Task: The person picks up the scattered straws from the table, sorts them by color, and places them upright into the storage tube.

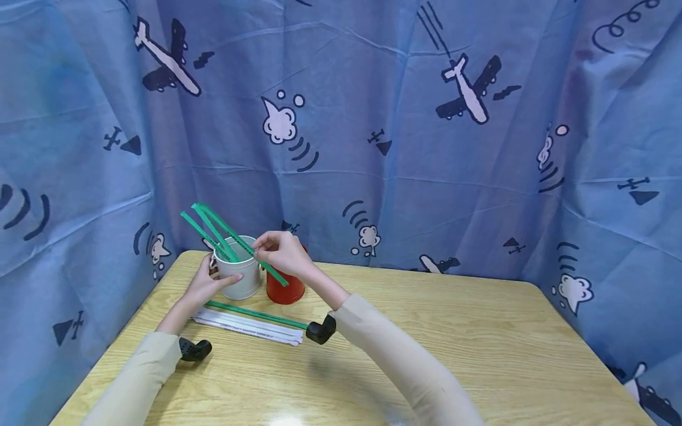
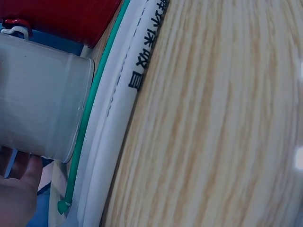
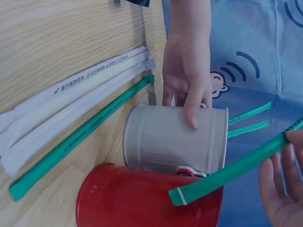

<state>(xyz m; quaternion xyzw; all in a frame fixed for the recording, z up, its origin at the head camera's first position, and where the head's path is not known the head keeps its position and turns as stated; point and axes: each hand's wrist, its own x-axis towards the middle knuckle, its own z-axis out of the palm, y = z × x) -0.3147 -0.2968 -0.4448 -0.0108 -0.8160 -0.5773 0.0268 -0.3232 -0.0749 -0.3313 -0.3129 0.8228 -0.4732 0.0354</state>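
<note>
One green straw [image 3: 239, 168] pinched in right hand [image 1: 282, 251], nearer hand, thumb and fingertips closed on it. Long axis slants far left to near right, crossing above white bucket [image 1: 240, 282], lower end before red bucket [image 1: 290, 296]. Grip at white bucket's right rim; left hand [image 1: 205, 287] holds bucket's left side.

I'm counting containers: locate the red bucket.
In the head view, the red bucket stands on the table left of centre, just right of the white bucket and partly behind the right hand.
</note>
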